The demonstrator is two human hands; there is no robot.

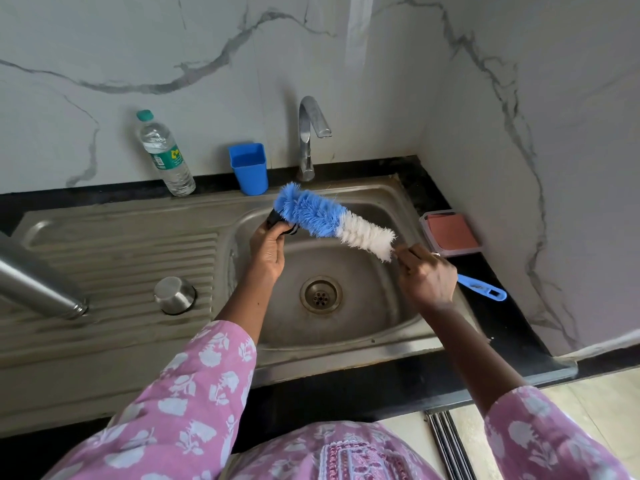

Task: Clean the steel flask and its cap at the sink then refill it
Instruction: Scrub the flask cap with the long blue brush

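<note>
Flask (36,280) sideways — axis left-to-right

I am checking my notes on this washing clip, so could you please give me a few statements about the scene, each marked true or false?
1. The right hand grips the bottle brush by its handle. True.
2. Water is running from the tap. False: no stream shows below the spout.
3. The left hand holds a small black piece at the brush's blue end. True.
4. The steel cup stands inside the sink basin. False: it sits on the ribbed drainboard, to the left of the basin.
5. The water bottle has its cap off. False: a green cap is on it.
</note>
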